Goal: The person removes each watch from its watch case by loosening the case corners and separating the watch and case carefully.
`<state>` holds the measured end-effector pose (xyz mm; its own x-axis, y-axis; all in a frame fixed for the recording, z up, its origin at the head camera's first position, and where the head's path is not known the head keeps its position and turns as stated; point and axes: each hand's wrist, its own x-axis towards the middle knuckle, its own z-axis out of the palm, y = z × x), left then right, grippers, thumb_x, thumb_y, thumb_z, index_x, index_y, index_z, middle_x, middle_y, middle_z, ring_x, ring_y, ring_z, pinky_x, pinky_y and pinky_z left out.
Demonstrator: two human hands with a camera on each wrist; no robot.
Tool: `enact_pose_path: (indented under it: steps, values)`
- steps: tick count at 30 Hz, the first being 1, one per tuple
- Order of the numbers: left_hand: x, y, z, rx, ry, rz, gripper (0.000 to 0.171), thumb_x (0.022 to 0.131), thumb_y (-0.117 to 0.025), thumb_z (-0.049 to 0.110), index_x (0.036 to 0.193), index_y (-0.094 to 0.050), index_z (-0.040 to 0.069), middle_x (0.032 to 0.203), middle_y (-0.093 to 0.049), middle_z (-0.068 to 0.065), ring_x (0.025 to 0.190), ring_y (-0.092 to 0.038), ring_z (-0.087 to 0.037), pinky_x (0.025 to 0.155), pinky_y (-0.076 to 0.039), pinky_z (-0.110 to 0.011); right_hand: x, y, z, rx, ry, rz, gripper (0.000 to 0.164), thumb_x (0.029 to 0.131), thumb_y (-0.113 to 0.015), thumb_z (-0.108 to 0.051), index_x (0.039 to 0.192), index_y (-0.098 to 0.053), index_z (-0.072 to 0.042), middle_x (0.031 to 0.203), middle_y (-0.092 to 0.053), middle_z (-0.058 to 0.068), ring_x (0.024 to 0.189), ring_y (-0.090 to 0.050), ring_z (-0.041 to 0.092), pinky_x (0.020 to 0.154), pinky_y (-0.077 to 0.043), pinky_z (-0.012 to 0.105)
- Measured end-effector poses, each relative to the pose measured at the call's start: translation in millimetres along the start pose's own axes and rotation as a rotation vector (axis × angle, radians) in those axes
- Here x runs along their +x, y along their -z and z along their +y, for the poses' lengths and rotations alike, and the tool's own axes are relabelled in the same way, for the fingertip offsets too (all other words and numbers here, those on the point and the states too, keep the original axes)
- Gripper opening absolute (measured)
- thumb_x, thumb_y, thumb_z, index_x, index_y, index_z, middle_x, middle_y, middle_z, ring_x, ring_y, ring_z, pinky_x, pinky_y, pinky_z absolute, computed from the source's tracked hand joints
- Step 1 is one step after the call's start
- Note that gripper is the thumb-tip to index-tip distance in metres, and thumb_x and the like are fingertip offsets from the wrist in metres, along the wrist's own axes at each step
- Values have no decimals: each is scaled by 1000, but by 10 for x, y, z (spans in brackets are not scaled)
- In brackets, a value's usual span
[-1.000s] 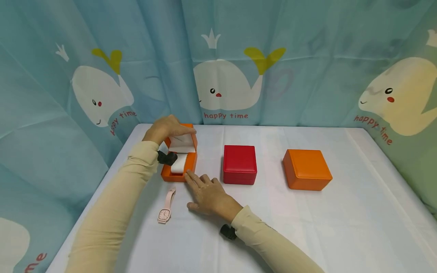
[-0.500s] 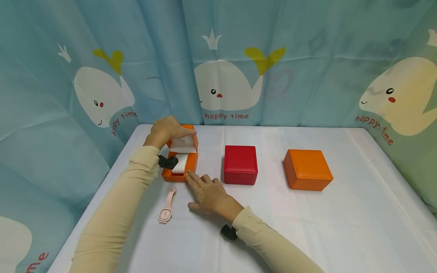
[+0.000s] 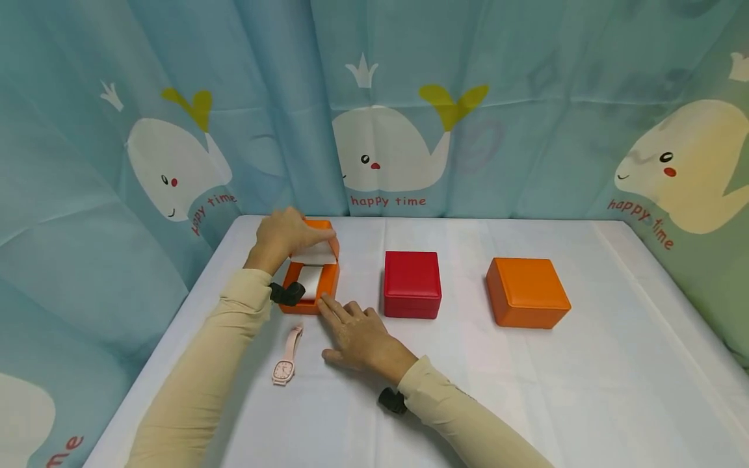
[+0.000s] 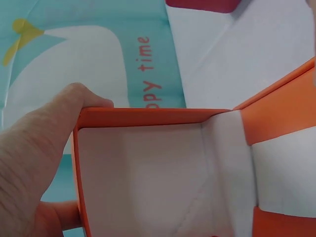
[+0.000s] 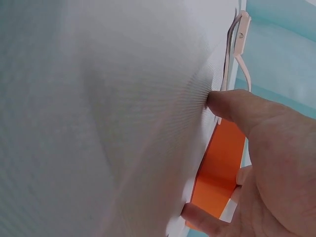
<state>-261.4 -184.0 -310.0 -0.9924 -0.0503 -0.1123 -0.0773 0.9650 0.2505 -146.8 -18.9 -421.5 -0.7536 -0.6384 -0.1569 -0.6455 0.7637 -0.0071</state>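
Observation:
At the far left of the table, an orange watch box [image 3: 331,281] has its lid [image 3: 318,224] raised, with a white cushion [image 3: 310,278] inside. My left hand [image 3: 282,238] grips the lid's free edge; in the left wrist view its thumb lies at one corner and a finger [image 4: 66,215] shows lower along the edge. The fingertips of my right hand [image 3: 358,338] rest at the box's front right corner, fingers extended, thumb down on the cloth. A pink wristwatch [image 3: 283,370] lies in front of the box, strap pointing toward it.
A closed red box [image 3: 412,283] stands right of the orange watch box, and another closed orange box [image 3: 528,291] farther right. A white cloth [image 3: 468,403] covers the table. A blue whale-print curtain [image 3: 497,162] hangs along the back and sides.
My left hand has come down and toward me a little, tilting the lid farther over the box. The right hand and the pink wristwatch stay where they were.

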Motion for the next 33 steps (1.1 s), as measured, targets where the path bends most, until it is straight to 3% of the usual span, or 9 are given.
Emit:
enact_pose_path:
  steps: [8, 15, 25, 33]
  values:
    - [-93, -94, -16, -57, -12, 68, 74, 80, -67, 64, 117, -69, 0, 99, -65, -19, 84, -60, -34, 68, -51, -42, -30, 10, -4, 1, 2, 7, 90, 97, -58, -60, 165, -15, -19, 169, -14, -7, 131, -43, 15, 90, -46, 34]
    - [-155, -146, -6, -45, -38, 108, 81, 79, -65, 64, 130, -64, 0, 103, -62, -22, 86, -58, -35, 71, -52, -45, -31, 6, 15, 6, 0, 26, 89, 97, -57, -60, 165, -16, -19, 169, -15, -6, 132, -43, 16, 91, -46, 36]
    - [-208, -107, -40, -53, -57, 24, 84, 80, -71, 62, 135, -62, -1, 113, -66, -24, 92, -61, -35, 79, -53, -46, 3, -7, -1, 3, 2, -5, 91, 97, -56, -60, 165, -12, -20, 169, -12, -6, 134, -41, 17, 94, -46, 36]
    - [-227, -111, -30, -30, -45, 43, 78, 77, -71, 63, 124, -69, 0, 97, -69, -20, 79, -63, -31, 68, -54, -42, 9, -20, 3, 0, -1, -7, 90, 97, -56, -61, 165, -13, -21, 169, -11, -7, 135, -40, 15, 94, -45, 35]
